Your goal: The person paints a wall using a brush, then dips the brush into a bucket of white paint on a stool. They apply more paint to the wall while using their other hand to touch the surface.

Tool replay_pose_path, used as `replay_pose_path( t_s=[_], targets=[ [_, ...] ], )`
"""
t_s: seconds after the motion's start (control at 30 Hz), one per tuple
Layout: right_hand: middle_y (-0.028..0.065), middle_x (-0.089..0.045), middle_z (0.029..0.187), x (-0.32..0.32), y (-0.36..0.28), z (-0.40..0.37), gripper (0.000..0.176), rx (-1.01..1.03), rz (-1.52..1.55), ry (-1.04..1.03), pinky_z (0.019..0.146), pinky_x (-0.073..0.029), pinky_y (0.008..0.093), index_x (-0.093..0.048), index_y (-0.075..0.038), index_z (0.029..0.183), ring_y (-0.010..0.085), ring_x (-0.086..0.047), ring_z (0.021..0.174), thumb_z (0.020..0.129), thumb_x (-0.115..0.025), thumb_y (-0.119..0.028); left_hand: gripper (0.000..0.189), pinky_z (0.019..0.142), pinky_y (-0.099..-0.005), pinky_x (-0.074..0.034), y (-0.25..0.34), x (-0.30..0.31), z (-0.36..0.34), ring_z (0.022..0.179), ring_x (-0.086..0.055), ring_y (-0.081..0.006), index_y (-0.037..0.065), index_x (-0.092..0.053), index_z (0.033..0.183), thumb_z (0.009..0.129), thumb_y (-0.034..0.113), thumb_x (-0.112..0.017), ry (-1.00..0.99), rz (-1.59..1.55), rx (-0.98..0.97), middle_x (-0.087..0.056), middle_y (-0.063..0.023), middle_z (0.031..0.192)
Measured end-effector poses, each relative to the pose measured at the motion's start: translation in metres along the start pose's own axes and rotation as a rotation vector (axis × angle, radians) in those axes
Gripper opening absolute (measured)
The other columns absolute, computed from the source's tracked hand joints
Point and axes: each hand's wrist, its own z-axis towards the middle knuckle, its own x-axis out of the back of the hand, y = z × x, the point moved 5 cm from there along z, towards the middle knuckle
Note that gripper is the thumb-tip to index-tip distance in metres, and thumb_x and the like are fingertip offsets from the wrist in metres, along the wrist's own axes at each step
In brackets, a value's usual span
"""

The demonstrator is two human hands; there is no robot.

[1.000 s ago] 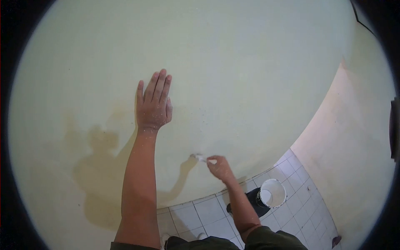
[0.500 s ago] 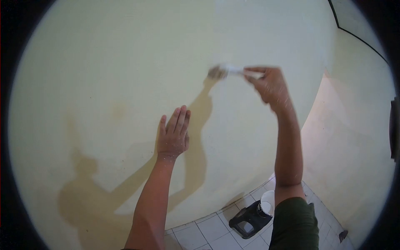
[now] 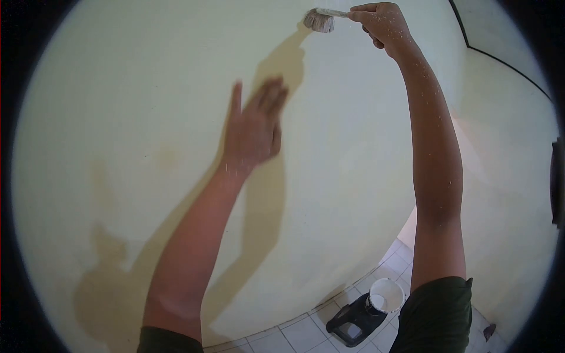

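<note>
High by the wall [image 3: 176, 88], pinching the brush [image 3: 319, 20] by its handle [image 3: 335, 12] in the right grip [image 3: 384, 25], likely for reach; lower down, holding the left grip [image 3: 253, 134] wide, perhaps for balance.

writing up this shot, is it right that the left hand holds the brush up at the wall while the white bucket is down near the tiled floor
Not quite: the head view shows the right hand holding the brush up at the wall. The white bucket is indeed down near the tiled floor.
</note>
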Motion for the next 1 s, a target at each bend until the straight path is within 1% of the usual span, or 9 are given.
replay_pose_path(
  t_s=[0.13,0.27,0.37,0.47,0.5,0.53,0.6,0.63,1.0],
  targets=[
    [0.0065,-0.063,0.061,-0.005,-0.007,0.019,0.019,0.102,0.045,0.088,0.037,-0.036,0.0305,-0.079,0.005,0.096,0.0116,-0.051,0.045,0.093,-0.068,-0.01,0.065,0.126,-0.0627,-0.016,-0.018,0.003,0.059,0.154,-0.029,-0.0179,0.016,-0.038,0.16,0.096,0.025,-0.05,0.259,0.14,0.14,-0.032,-0.0012,0.167],
    [0.009,-0.066,0.06,-0.021,0.016,0.045,0.021,0.475,0.006,0.399,0.041,-0.042,0.0345,-0.078,0.003,0.087,0.0162,-0.057,0.048,0.096,-0.066,-0.012,0.063,0.127,-0.059,-0.019,-0.012,-0.006,0.053,0.155,-0.028,-0.0188,0.015,-0.037,0.16,0.099,0.028,-0.047,0.248,0.192,0.154,-0.032,-0.0015,0.168],
    [0.019,-0.073,0.069,-0.018,0.01,0.046,0.027,0.417,-0.046,0.435,0.05,-0.048,0.0422,-0.076,0.003,0.084,0.0266,-0.068,0.056,0.1,-0.062,-0.014,0.063,0.127,-0.0577,-0.019,-0.014,-0.004,0.053,0.155,-0.028,-0.0188,0.015,-0.037,0.16,0.1,0.029,-0.047,0.244,0.217,0.153,-0.032,-0.0024,0.167],
    [0.0154,-0.069,0.062,-0.002,0.015,0.071,0.031,0.738,-0.163,0.782,0.047,-0.046,0.0417,-0.076,0.0,0.08,0.0234,-0.063,0.051,0.103,-0.06,-0.015,0.063,0.127,-0.0581,-0.018,-0.017,0.001,0.056,0.155,-0.027,-0.0191,0.015,-0.038,0.16,0.1,0.03,-0.047,0.242,0.225,0.155,-0.033,-0.003,0.167],
    [0.011,-0.062,0.054,0.001,0.016,0.078,0.033,0.625,-0.122,0.634,0.044,-0.042,0.0408,-0.074,0.0,0.074,0.0214,-0.059,0.048,0.101,-0.06,-0.012,0.063,0.127,-0.0581,-0.018,-0.017,0.0,0.055,0.155,-0.027,-0.0192,0.015,-0.038,0.16,0.1,0.03,-0.047,0.248,0.222,0.151,-0.033,-0.0031,0.167],
    [0.0051,-0.054,0.054,0.001,0.012,0.072,0.022,0.529,-0.115,0.382,0.042,-0.036,0.0362,-0.073,-0.002,0.093,0.0162,-0.049,0.046,0.102,-0.06,-0.018,0.063,0.127,-0.0581,-0.018,-0.017,-0.001,0.054,0.155,-0.027,-0.0193,0.015,-0.038,0.16,0.1,0.03,-0.046,0.253,0.219,0.148,-0.033,-0.0032,0.167],
    [-0.0065,-0.038,0.055,-0.003,0.007,0.043,0.037,0.331,-0.099,-0.11,0.039,-0.026,0.0271,-0.071,-0.007,0.131,0.0058,-0.03,0.041,0.103,-0.061,-0.03,0.063,0.127,-0.0581,-0.018,-0.016,0.001,0.053,0.155,-0.027,-0.0195,0.015,-0.037,0.16,0.1,0.03,-0.046,0.243,0.234,0.146,-0.032,-0.0033,0.168],
    [-0.007,-0.033,0.052,-0.01,0.017,0.042,0.042,0.284,-0.126,-0.192,0.038,-0.026,0.0282,-0.066,-0.01,0.14,0.0058,-0.029,0.039,0.108,-0.054,-0.035,0.063,0.127,-0.0581,-0.018,-0.015,0.002,0.053,0.155,-0.027,-0.0195,0.015,-0.037,0.16,0.1,0.03,-0.046,0.239,0.241,0.144,-0.032,-0.0034,0.168],
    [-0.0059,-0.039,0.053,-0.004,0.039,-0.029,0.038,0.161,-0.332,-0.762,0.037,-0.022,0.0264,-0.067,-0.01,0.138,0.0061,-0.027,0.04,0.107,-0.057,-0.028,0.065,0.128,-0.057,-0.017,-0.013,0.006,0.053,0.156,-0.026,-0.0188,0.016,-0.035,0.161,0.099,0.029,-0.048,0.211,0.261,0.148,-0.029,-0.0023,0.169]
  ],
)
